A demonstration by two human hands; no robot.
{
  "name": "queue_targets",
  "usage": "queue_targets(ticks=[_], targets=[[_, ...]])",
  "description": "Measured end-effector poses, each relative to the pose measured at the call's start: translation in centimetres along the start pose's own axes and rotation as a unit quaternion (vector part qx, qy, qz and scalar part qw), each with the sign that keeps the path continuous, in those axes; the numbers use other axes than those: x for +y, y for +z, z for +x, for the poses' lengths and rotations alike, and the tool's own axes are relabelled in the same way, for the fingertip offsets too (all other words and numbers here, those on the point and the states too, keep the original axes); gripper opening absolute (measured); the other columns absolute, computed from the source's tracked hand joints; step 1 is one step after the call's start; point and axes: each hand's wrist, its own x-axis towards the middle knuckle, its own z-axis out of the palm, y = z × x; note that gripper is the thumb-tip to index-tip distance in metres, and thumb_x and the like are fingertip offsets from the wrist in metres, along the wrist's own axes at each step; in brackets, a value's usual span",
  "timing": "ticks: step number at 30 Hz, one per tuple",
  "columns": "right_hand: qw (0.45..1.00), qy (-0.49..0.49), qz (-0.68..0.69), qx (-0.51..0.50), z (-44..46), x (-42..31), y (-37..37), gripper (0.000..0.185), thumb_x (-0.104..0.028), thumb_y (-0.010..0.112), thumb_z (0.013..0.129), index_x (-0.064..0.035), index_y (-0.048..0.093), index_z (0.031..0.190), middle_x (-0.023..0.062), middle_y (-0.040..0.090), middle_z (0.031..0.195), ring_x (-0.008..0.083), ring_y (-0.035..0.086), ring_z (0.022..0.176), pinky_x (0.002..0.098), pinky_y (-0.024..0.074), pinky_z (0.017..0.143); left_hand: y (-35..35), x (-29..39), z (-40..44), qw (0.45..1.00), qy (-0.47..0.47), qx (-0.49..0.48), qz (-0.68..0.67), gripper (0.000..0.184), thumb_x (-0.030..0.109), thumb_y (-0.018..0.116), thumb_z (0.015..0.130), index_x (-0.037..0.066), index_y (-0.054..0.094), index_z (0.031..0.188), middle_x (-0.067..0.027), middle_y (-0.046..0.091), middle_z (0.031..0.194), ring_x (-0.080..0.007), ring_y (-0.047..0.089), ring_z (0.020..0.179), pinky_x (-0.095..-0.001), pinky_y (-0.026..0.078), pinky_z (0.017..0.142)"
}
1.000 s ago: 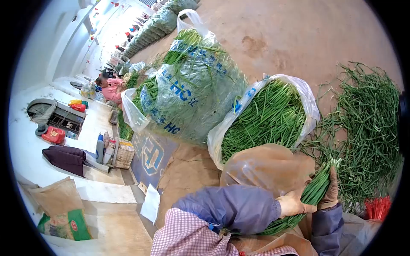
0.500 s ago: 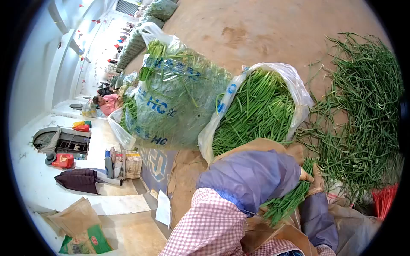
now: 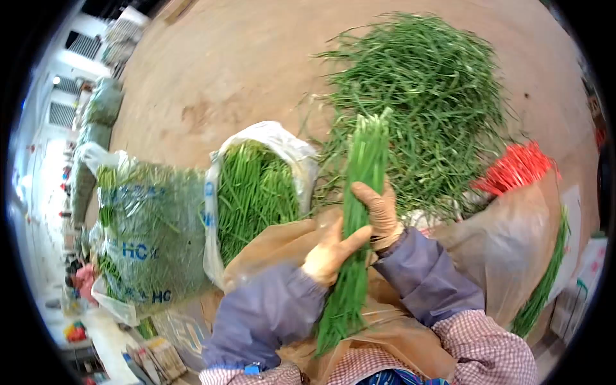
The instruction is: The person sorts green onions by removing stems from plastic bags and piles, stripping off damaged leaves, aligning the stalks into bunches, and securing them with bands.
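Note:
A bunch of long green stalks [image 3: 359, 186], resembling garlic shoots or chive stems, stands nearly upright before my chest, pale ends at the top. My left hand [image 3: 332, 251] is closed round its lower part from the left. Higher up, my right hand [image 3: 380, 208] grips the same bunch from the right; both hands seem to wear thin tan gloves. Beyond them a big loose pile of green stalks [image 3: 423, 83] lies on the floor. To the left, an open white plastic bag [image 3: 305, 168] is packed with aligned green stalks.
A clear printed bag [image 3: 160, 224] full of greens stands farther left. Red ties [image 3: 520, 168] lie at the right, by a brown plastic sheet [image 3: 494, 237] with more green stalks [image 3: 545, 282] beside it. A white box [image 3: 581, 289] sits at the far right.
My hands have raised the bunch from low by my lap to upright in front of me. The view has swung right, so the bags now appear farther left.

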Motion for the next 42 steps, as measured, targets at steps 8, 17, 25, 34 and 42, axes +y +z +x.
queue_targets(ticks=[8, 17, 25, 34, 42], targets=[[0.997, 0.005, 0.036, -0.074, -7.0, 0.3, 2.9, 0.042, -0.016, 0.075, 0.085, -0.0072, 0.055, 0.121, 0.0061, 0.067, 0.097, 0.0180, 0.067, 0.079, 0.0303, 0.0581, 0.069, -2.0, -5.5, -7.1, 0.998, 0.043, -0.007, 0.036, 0.049, 0.002, 0.072, 0.083, 0.002, 0.051, 0.127, -0.0038, 0.061, 0.107, -0.0154, 0.061, 0.087, -0.0292, 0.053, 0.075], [0.943, 0.038, 0.212, -0.252, -4.7, -1.8, 1.5, 0.043, -0.033, 0.061, 0.096, -0.0031, 0.054, 0.126, 0.0146, 0.066, 0.113, 0.0258, 0.068, 0.100, 0.0417, 0.0584, 0.086, -6.4, -3.1, -18.0, 0.948, 0.040, 0.089, 0.303, 0.058, -0.001, 0.069, 0.079, -0.001, 0.051, 0.134, -0.0079, 0.064, 0.120, -0.0154, 0.060, 0.104, -0.0283, 0.048, 0.089], [0.957, -0.145, -0.221, -0.121, 1.4, -1.2, -1.5, 0.014, -0.018, 0.056, 0.098, -0.0049, 0.061, 0.096, -0.0014, 0.054, 0.068, 0.0111, 0.052, 0.056, 0.0259, 0.0458, 0.051, -10.2, -8.1, -19.7, 0.976, 0.021, 0.111, 0.188, 0.058, -0.001, 0.069, 0.078, -0.001, 0.052, 0.133, -0.0063, 0.065, 0.117, -0.0120, 0.060, 0.098, -0.0258, 0.048, 0.083], [0.583, -0.083, -0.774, -0.234, -10.6, -8.4, 5.3, 0.040, -0.034, 0.070, 0.088, -0.0053, 0.064, 0.116, 0.0147, 0.069, 0.079, 0.0212, 0.069, 0.074, 0.0333, 0.0549, 0.071, -9.4, -10.7, -19.2, 0.947, 0.107, 0.145, 0.267, 0.058, -0.001, 0.070, 0.076, -0.001, 0.052, 0.130, -0.0048, 0.063, 0.118, -0.0146, 0.060, 0.103, -0.0291, 0.046, 0.093], [0.547, -0.360, -0.756, 0.007, -4.9, -6.1, -0.9, 0.026, -0.026, 0.062, 0.097, -0.0024, 0.066, 0.088, 0.0148, 0.061, 0.065, 0.0245, 0.059, 0.059, 0.0344, 0.0492, 0.057, -9.5, -11.6, -19.4, 0.970, 0.086, 0.159, 0.161, 0.046, -0.003, 0.066, 0.075, -0.001, 0.058, 0.120, -0.0061, 0.067, 0.097, -0.0147, 0.063, 0.083, -0.0275, 0.051, 0.073]])
